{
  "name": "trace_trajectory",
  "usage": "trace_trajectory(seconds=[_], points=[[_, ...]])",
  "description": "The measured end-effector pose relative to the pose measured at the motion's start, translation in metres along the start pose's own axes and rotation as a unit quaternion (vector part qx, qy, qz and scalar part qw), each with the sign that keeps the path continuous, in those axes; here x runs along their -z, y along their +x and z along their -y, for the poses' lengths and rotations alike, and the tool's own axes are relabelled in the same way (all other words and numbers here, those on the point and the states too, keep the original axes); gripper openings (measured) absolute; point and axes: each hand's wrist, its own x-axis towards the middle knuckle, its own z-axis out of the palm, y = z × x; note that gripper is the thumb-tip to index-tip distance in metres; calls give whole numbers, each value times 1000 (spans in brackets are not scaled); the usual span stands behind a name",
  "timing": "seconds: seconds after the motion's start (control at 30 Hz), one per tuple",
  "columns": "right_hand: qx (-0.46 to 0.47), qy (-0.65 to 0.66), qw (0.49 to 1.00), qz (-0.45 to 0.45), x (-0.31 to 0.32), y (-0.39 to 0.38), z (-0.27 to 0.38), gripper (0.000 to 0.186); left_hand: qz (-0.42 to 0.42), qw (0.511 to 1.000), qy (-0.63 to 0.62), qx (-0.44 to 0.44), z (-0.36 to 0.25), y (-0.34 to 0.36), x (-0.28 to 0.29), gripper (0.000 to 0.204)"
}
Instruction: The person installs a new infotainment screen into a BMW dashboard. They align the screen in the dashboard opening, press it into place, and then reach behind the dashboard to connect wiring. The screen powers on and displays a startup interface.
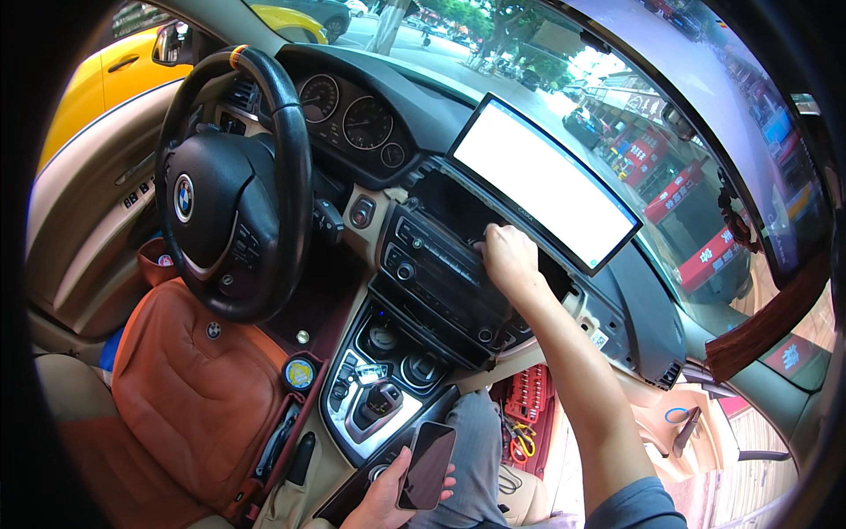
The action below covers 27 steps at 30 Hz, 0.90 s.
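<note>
My left hand [385,490] holds a dark-screened phone [426,465] upright near the gear lever [381,402]. My right arm reaches up to the dashboard, where my right hand [511,256] is closed, knuckles up, at the top edge of the radio and climate panel [441,278]. The fingertips point into the dark opening [445,196] above that panel, and whatever they grip is hidden. Just over this hand stands a wide display screen [546,181], lit white, on top of the dash.
The steering wheel [291,167] and an orange-covered driver's seat [189,370] are at the left. A red tool case [529,394] lies low on the right, beside pliers [523,443] with yellow and red handles. The dash trim around the opening is off, exposing brackets.
</note>
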Motion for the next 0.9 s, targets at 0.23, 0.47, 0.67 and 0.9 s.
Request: trace_trajectory(seconds=[0.23,0.47,0.67,0.9], points=[[-12,-21,999,31,-2,8,3,30,5,1000,-3,0,1,0,0,64],[-89,58,991,84,3,11,-4,33,-1,1000,5,7,1,1,-1,64],[-166,81,980,73,-11,19,-2,34,-1,1000,7,6,1,2,3,65],[-147,42,987,43,-4,16,7,33,-2,1000,13,9,1,1,2,64]])
